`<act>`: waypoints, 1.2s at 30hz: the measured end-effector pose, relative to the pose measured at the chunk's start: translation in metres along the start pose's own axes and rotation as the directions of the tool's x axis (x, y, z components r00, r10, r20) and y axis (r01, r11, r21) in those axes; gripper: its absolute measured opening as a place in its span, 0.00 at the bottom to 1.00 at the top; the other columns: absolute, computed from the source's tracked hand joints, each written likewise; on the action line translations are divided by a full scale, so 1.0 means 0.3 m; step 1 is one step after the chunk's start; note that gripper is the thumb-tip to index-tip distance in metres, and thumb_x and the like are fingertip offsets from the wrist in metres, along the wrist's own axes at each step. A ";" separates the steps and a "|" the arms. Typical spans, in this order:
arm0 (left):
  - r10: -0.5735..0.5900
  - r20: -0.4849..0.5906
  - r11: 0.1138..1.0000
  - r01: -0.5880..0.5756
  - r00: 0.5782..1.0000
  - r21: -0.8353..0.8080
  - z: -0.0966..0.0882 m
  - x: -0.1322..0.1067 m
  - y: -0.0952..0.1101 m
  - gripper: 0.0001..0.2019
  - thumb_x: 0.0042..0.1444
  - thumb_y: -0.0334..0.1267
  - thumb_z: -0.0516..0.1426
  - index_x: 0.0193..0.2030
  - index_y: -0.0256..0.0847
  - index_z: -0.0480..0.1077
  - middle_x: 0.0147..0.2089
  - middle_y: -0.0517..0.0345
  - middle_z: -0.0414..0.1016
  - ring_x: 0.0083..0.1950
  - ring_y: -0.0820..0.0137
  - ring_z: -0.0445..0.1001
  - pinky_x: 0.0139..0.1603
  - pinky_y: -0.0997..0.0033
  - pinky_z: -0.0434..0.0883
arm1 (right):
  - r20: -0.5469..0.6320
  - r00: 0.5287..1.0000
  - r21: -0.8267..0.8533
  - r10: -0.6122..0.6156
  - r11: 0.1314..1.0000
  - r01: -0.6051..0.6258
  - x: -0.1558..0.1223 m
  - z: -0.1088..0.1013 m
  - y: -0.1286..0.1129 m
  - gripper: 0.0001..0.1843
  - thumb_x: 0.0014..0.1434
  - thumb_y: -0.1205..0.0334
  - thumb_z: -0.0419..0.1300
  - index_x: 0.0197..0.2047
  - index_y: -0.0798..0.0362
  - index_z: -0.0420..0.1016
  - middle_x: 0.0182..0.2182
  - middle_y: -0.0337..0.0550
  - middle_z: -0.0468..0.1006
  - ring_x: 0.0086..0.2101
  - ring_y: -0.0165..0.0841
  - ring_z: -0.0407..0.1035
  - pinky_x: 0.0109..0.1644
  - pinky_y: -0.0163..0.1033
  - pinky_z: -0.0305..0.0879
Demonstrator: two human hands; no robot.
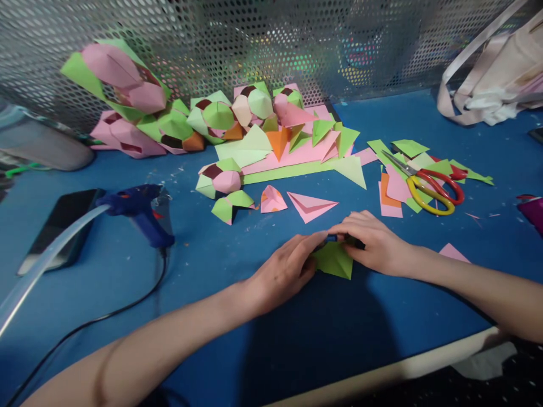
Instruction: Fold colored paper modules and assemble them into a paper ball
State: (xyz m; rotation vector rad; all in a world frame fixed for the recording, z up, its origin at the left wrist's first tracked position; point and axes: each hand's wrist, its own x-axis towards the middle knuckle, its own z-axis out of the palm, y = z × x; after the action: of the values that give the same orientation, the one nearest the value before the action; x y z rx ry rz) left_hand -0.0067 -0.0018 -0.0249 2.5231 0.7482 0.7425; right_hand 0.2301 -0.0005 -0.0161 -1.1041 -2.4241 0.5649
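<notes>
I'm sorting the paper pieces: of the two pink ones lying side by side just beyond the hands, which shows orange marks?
The rounded pink piece on the left; its orange marks set it apart from the pointed pink triangle, which shows none.

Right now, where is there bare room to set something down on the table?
Bare table shows between the glue gun and left hand, and between the right hand and the near edge. Another patch lies beyond the scissors, before the mesh. Folded paper crowds the back middle; scraps surround the scissors.
</notes>
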 end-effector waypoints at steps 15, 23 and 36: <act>0.110 0.225 0.987 -0.079 0.968 -0.141 -0.050 0.000 -0.004 0.22 0.59 0.23 0.49 0.61 0.36 0.56 0.49 0.46 0.71 0.50 0.66 0.68 0.50 0.63 0.71 | 0.139 0.940 -0.264 -0.311 0.903 0.338 -0.016 -0.027 0.030 0.14 0.65 0.71 0.49 0.44 0.51 0.74 0.38 0.41 0.76 0.39 0.33 0.64 0.46 0.43 0.54; 0.176 0.275 0.979 -0.140 0.945 -0.146 -0.063 0.007 -0.010 0.18 0.58 0.22 0.51 0.55 0.32 0.63 0.52 0.44 0.71 0.51 0.64 0.67 0.52 0.61 0.70 | 0.100 0.957 -0.282 -0.274 0.914 0.291 -0.019 0.000 0.028 0.13 0.67 0.64 0.51 0.37 0.51 0.76 0.36 0.39 0.75 0.38 0.31 0.64 0.47 0.41 0.55; 0.254 0.293 0.966 -0.256 0.922 -0.032 -0.069 0.017 -0.003 0.12 0.60 0.24 0.50 0.48 0.30 0.68 0.53 0.41 0.73 0.49 0.62 0.69 0.50 0.60 0.71 | 0.182 0.919 -0.496 -0.350 0.774 0.393 -0.012 -0.038 0.011 0.12 0.65 0.70 0.50 0.40 0.52 0.76 0.32 0.42 0.74 0.36 0.35 0.62 0.45 0.44 0.53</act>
State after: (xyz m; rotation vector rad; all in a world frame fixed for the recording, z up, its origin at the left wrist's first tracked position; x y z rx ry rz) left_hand -0.0157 0.0064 -0.0073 2.6859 0.3242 0.4234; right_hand 0.2402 0.0008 -0.0090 -0.7411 -2.8528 -0.2104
